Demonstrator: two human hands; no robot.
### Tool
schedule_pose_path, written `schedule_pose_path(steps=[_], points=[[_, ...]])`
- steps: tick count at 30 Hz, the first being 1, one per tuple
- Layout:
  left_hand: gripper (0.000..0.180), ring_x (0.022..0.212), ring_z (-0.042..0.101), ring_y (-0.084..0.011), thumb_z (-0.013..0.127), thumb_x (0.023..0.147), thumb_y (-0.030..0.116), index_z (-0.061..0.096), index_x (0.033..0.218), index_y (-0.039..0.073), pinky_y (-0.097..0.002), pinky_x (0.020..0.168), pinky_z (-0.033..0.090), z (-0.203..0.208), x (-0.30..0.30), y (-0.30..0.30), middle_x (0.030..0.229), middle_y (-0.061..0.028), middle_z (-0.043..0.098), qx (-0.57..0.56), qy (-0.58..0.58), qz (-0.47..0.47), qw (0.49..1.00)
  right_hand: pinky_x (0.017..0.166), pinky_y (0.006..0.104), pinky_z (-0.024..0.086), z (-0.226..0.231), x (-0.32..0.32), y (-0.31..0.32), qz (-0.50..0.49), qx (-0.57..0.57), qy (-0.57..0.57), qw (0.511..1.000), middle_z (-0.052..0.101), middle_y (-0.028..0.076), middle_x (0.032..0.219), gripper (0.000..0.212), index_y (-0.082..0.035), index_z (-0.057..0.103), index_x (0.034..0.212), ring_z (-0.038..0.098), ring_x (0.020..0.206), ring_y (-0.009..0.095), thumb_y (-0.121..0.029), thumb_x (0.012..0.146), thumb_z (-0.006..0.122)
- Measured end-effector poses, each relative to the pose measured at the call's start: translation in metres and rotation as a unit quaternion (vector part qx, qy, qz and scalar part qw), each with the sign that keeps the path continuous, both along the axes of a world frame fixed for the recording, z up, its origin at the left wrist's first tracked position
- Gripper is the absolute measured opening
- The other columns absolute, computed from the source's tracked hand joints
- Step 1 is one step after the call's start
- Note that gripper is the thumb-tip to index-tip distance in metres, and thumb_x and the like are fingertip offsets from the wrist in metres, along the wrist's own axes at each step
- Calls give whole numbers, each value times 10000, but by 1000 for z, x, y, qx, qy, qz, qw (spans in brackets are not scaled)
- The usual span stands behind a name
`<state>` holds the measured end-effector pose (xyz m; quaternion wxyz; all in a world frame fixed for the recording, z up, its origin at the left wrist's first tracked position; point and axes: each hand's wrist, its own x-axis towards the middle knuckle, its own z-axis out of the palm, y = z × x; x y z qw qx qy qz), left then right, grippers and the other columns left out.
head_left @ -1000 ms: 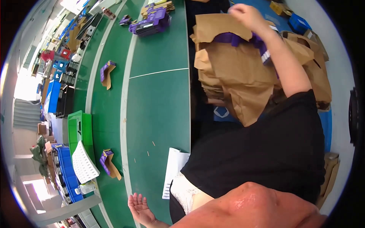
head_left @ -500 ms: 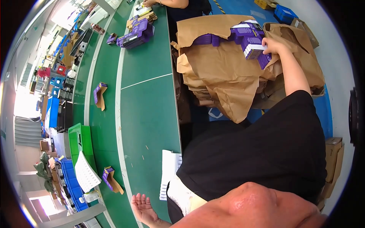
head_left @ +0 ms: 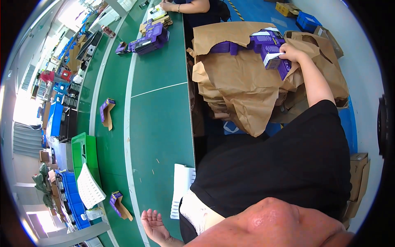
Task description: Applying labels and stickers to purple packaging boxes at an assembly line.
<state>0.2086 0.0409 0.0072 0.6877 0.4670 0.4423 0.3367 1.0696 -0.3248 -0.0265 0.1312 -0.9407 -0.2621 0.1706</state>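
My right arm reaches out to the far right, where my right hand [head_left: 291, 53] has its fingers closed on the edge of a purple box [head_left: 272, 57] with white flaps. Several more purple boxes [head_left: 269, 38] lie beside it, partly covered by torn brown wrapping paper [head_left: 236, 82]. The fingertips are partly hidden behind the box edge. Close to my body, my left hand [head_left: 155, 225] is palm up over the green table [head_left: 160, 123], its fingers apart and nothing in them. White printed sheets [head_left: 181, 189] lie at the table edge near it.
Two bent purple-and-brown cartons [head_left: 108, 113] lie along the table's far strip, near a green crate [head_left: 84, 154] holding a paper sheet. Purple boxes [head_left: 152, 39] are piled at the far end, where another person's arm [head_left: 191, 7] rests. Brown cartons [head_left: 357, 177] stand at right.
My right hand has shifted slightly, and the purple box under its fingers has tilted, with its white end now less exposed. The left hand keeps its pose. The whole view has shifted a little.
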Motion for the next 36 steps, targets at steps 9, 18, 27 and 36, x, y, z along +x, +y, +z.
schedule_pose_path(steps=[9,18,27,36], points=[[421,1126,657,-235,541,1033,309,473,1431,190,-394,907,561,5,1,-3,1296,-19,650,-21,-32,6,999,775,320,505,-9,-11,26,91,89,23,992,662,102,989,159,-69,621,852,610,826,234,-168,816,741],[434,995,678,-215,446,1081,288,491,1366,-37,-307,847,560,22,55,-18,1178,-158,661,3,-15,79,997,824,383,520,-28,-40,55,34,55,-142,988,658,141,1112,197,-73,671,876,625,891,304,-254,833,736],[444,1021,669,-224,442,1082,290,479,1373,-43,-307,865,551,29,68,-19,1201,-169,646,29,-53,43,997,849,450,489,18,-148,71,403,-188,-195,875,618,126,1061,414,-79,644,1125,567,1003,327,-338,815,734],[447,1036,662,-231,433,1079,285,468,1379,-44,-309,881,542,24,53,-24,1211,-171,634,24,-68,33,997,837,405,455,-26,-195,7,455,-227,-372,776,629,91,970,145,-96,651,938,557,967,272,-215,855,645]])
